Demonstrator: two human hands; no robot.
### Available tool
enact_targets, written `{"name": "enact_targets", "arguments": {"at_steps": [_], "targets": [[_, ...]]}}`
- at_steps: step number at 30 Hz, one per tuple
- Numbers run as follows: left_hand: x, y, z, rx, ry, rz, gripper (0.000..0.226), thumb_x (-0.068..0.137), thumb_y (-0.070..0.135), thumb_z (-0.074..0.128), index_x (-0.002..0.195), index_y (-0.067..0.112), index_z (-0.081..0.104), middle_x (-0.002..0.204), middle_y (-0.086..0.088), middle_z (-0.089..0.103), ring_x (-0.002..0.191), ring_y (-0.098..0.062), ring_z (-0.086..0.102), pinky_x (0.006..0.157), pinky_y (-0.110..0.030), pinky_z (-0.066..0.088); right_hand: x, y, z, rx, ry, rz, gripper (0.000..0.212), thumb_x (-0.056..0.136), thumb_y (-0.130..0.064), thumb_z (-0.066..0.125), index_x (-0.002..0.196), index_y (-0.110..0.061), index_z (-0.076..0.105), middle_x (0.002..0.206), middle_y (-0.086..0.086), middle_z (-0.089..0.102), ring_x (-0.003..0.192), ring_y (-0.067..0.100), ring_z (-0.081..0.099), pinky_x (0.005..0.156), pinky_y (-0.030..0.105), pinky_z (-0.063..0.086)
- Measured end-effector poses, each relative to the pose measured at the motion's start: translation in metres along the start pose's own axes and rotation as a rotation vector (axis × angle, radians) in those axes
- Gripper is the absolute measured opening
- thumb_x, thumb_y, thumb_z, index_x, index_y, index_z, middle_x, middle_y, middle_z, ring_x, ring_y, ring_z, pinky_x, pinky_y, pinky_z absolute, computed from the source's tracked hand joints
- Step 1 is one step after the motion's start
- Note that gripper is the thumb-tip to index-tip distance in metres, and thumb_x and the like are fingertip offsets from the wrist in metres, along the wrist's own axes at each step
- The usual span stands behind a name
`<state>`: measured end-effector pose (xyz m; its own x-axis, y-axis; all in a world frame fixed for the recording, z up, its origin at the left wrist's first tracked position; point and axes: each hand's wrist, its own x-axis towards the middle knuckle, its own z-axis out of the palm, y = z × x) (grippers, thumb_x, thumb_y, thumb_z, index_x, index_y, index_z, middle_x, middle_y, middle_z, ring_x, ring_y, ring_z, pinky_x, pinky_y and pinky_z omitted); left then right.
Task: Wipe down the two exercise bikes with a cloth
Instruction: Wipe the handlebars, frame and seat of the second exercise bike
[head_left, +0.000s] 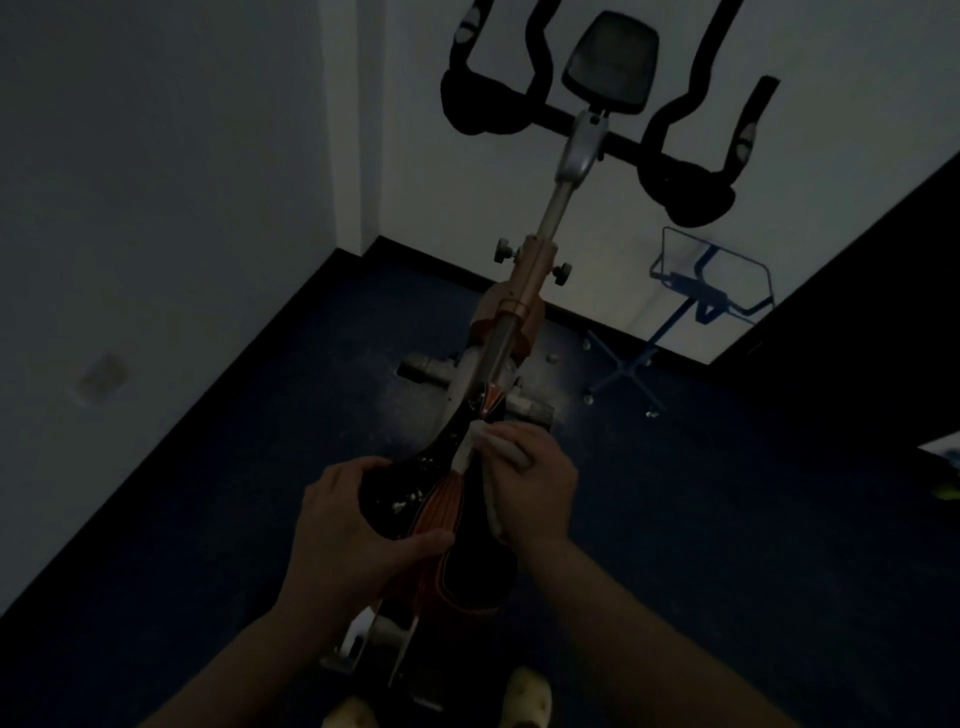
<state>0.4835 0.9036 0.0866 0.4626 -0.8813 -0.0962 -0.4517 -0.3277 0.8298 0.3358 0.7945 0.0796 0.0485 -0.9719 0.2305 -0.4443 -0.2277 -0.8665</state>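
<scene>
— Head view: how is the exercise bike (524, 291) seen?
— Its saddle (436, 499) is gripped at the left edge by the left hand (353, 535). A pale cloth (493, 462) is pressed against the saddle's right side by the closed right hand (535, 483).

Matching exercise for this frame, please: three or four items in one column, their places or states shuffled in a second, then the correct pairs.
Items:
1. left hand
2. right hand
3. display console
4. blue wire stand

Places or states:
A. on the floor by the wall, right of the bike
B. pressing a cloth on the saddle
C. top of the handlebar post
D. gripping the saddle's left edge

Pairs: 1-D, 2-B, 3-C, 4-A
</scene>
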Motion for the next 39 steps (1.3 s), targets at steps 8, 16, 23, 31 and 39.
{"name": "enact_targets", "arguments": {"at_steps": [8, 16, 23, 31, 39], "targets": [[0.015, 0.038, 0.012, 0.225, 0.026, 0.091, 0.09, 0.048, 0.067, 0.069, 0.125, 0.025, 0.048, 0.12, 0.006, 0.053, 0.109, -0.014, 0.049, 0.094, -0.033, 0.042, -0.016, 0.003, -0.009, 0.049, -0.005, -0.045, 0.01, 0.08, -0.018, 0.072, 0.089, -0.016, 0.076, 0.091, -0.006, 0.072, 0.088, -0.001, 0.064, 0.079, 0.012, 0.05], [0.039, 0.067, 0.035, 0.47, -0.064, -0.036, 0.076, 0.047, 0.074, 0.065, 0.109, 0.033, 0.049, 0.099, 0.013, 0.049, 0.091, -0.009, 0.046, 0.085, -0.03, 0.041, 0.063, 0.039, -0.002, 0.023, -0.169, -0.344, 0.013, 0.082, -0.015, 0.073, 0.094, -0.013, 0.076, 0.098, 0.003, 0.071, 0.092, 0.012, 0.065, 0.085, 0.029, 0.054], [0.036, 0.075, 0.037, 0.442, -0.041, -0.17, 0.069, 0.048, 0.068, 0.069, 0.108, 0.045, 0.045, 0.101, 0.019, 0.051, 0.09, -0.003, 0.045, 0.083, -0.026, 0.034, 0.079, 0.032, -0.013, 0.134, -0.498, -0.681, 0.015, 0.082, -0.011, 0.067, 0.095, -0.01, 0.075, 0.099, 0.003, 0.07, 0.094, 0.008, 0.061, 0.087, 0.017, 0.048], [0.0, 0.089, 0.072, 0.336, 0.477, -0.4, 0.116, 0.04, 0.067, 0.066, 0.144, 0.041, 0.019, 0.151, 0.005, 0.025, 0.14, -0.019, 0.018, 0.116, -0.042, 0.005, 0.139, 0.071, 0.008, 0.192, -0.569, 0.118, 0.016, 0.08, -0.019, 0.076, 0.075, -0.034, 0.073, 0.08, -0.008, 0.072, 0.078, 0.007, 0.067, 0.079, 0.029, 0.057], [-0.028, 0.084, 0.104, 0.041, 0.914, -0.714, 0.125, 0.046, 0.047, 0.087, 0.146, 0.031, 0.014, 0.15, -0.001, 0.025, 0.138, -0.022, 0.02, 0.113, -0.051, 0.023, 0.155, 0.051, 0.001, 0.333, -0.926, -0.833, 0.017, 0.085, -0.018, 0.069, 0.099, -0.008, 0.074, 0.101, 0.003, 0.07, 0.097, 0.013, 0.064, 0.087, 0.024, 0.051]]}}
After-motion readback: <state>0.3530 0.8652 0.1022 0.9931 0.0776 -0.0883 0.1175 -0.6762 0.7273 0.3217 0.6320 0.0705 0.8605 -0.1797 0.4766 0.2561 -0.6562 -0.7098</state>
